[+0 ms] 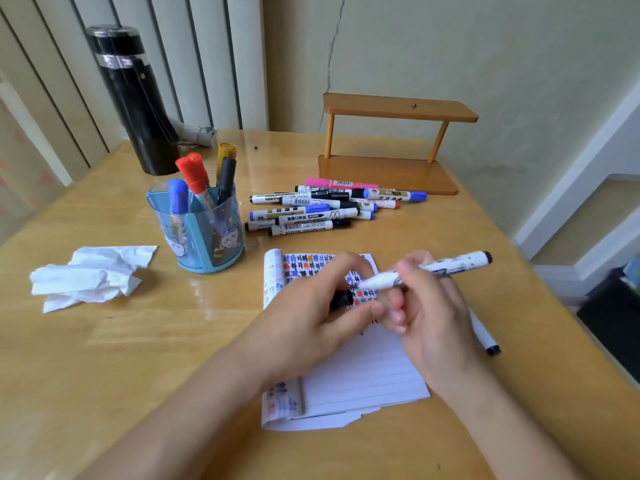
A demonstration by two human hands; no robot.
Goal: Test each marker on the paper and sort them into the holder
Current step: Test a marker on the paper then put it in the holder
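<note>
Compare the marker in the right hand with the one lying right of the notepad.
The held marker is gripped by the right hand above the notepad; the loose marker lies on the table. The held marker is uncapped, tip pointing left, black cap in the left hand; the loose marker's far end is hidden behind the right hand. Both have white barrels and a black end.

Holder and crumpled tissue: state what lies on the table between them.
Nothing lies there. The head view shows only a bare strip of wooden table between the blue holder and the crumpled tissue.
</note>
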